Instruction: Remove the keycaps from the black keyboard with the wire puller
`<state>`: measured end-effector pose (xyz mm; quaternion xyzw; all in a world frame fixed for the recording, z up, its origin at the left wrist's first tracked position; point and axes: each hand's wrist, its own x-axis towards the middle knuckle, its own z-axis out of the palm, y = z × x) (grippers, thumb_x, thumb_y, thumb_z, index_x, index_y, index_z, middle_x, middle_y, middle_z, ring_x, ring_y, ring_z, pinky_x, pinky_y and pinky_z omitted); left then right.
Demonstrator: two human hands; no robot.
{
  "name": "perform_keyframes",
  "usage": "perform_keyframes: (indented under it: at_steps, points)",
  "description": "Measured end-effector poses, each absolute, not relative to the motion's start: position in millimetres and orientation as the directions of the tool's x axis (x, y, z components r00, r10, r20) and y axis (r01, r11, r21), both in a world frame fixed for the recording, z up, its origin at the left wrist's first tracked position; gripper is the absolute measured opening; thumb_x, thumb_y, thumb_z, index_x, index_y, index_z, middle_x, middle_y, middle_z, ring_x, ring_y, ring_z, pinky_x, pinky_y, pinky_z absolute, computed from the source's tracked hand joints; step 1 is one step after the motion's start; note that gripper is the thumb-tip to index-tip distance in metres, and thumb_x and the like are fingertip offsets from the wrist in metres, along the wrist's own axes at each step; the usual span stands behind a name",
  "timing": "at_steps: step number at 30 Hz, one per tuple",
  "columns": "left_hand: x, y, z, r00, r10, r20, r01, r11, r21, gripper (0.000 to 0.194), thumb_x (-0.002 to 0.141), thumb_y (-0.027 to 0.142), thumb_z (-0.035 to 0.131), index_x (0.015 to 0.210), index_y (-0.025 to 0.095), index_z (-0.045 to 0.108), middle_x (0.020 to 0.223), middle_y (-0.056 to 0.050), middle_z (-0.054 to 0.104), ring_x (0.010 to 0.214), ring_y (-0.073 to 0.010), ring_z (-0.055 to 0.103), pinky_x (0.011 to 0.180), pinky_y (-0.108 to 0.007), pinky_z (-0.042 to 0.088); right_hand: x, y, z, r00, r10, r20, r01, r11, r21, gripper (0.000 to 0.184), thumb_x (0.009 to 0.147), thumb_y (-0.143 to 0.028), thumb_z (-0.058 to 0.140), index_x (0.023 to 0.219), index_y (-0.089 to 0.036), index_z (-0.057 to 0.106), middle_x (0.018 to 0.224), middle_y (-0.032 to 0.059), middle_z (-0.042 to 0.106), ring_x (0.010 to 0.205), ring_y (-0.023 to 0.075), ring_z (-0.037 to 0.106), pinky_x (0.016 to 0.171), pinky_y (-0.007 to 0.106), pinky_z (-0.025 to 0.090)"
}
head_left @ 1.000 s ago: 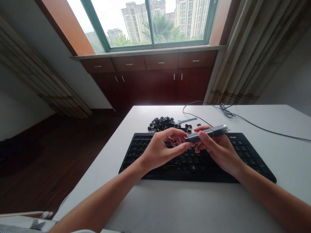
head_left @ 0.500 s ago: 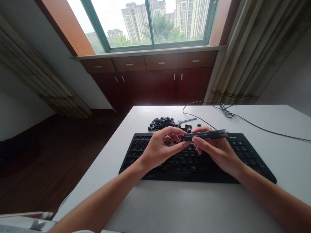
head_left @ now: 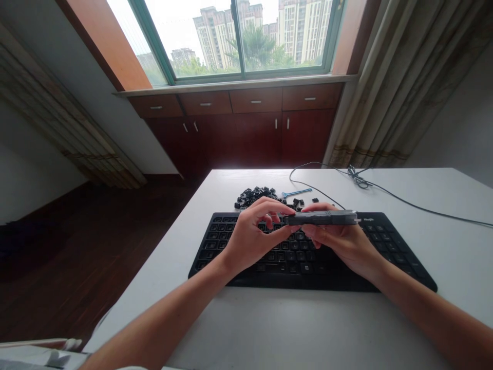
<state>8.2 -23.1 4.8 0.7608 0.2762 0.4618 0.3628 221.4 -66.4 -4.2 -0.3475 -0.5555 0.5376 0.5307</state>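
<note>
A slim grey object [head_left: 325,217] is held almost level just right of the frame's centre, above the keyboard [head_left: 292,281]. Its left end is pinched by the left hand [head_left: 254,234] between thumb and forefinger, with the other fingers curled. Its body is gripped by the right hand [head_left: 346,239], thumb on the near side and fingers behind. By this two-ended hold, the piece is presumably steadied while its end is worked; its exact kind cannot be told.

The keyboard is laid flat across the lower middle of the frame, on the white table [head_left: 292,324], apparently for equal reach by both hands. Uncapped sockets are noted in its left part. Loose keycaps [head_left: 256,197] are heaped behind it, above the left hand, probably to be kept together. Beside the heap a blue tool [head_left: 296,192] is laid, and at upper right the cable [head_left: 358,179] is bundled, seemingly to be kept clear of the hands
</note>
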Motion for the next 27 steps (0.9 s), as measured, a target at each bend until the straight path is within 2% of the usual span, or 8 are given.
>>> perform_keyframes:
  at_steps: [4,11,18,27]
  points:
    - [7.9,-24.0,5.4,0.419,0.747,0.517,0.088,-0.600,0.795,0.021,0.086,0.024,0.080,0.105,0.024,0.073,0.104,-0.002,0.067,0.080,-0.0097,0.060,0.065,-0.022,0.049,222.8,-66.6,-4.6,-0.203,0.955,0.217,-0.219,0.172,-0.960,0.029,0.086,-0.024,0.080,0.113,-0.025,0.074,0.097,0.0029,0.067,0.075,0.0113,0.061,0.057,0.019,0.054]
    - [7.0,-24.3,4.1,0.436,0.758,0.485,0.087,-0.571,0.816,0.029,0.086,0.026,0.080,0.112,0.021,0.069,0.106,-0.004,0.068,0.082,-0.0110,0.061,0.065,-0.024,0.050,221.3,-68.9,-0.5,-0.195,0.962,0.192,-0.270,0.135,-0.953,0.026,0.088,-0.028,0.078,0.114,-0.026,0.075,0.087,0.0025,0.064,0.078,0.0131,0.059,0.058,0.020,0.052]
    - [7.9,-22.5,4.6,0.439,0.789,0.430,0.078,-0.510,0.857,0.026,0.088,0.030,0.079,0.110,0.020,0.070,0.105,-0.005,0.070,0.081,-0.0118,0.063,0.064,-0.024,0.050,221.9,-68.8,-1.2,-0.188,0.965,0.183,-0.260,0.131,-0.957,0.028,0.087,-0.029,0.079,0.114,-0.025,0.074,0.089,0.0032,0.067,0.077,0.0136,0.060,0.058,0.021,0.052]
    - [8.3,-23.6,3.1,0.420,0.783,0.459,0.098,-0.542,0.835,0.023,0.087,0.030,0.080,0.104,0.020,0.069,0.102,-0.004,0.069,0.083,-0.0129,0.063,0.069,-0.026,0.051,223.3,-69.0,-0.3,-0.162,0.978,0.134,-0.191,0.103,-0.976,0.033,0.087,-0.035,0.078,0.116,-0.022,0.070,0.080,0.0024,0.068,0.069,0.0143,0.061,0.058,0.024,0.053]
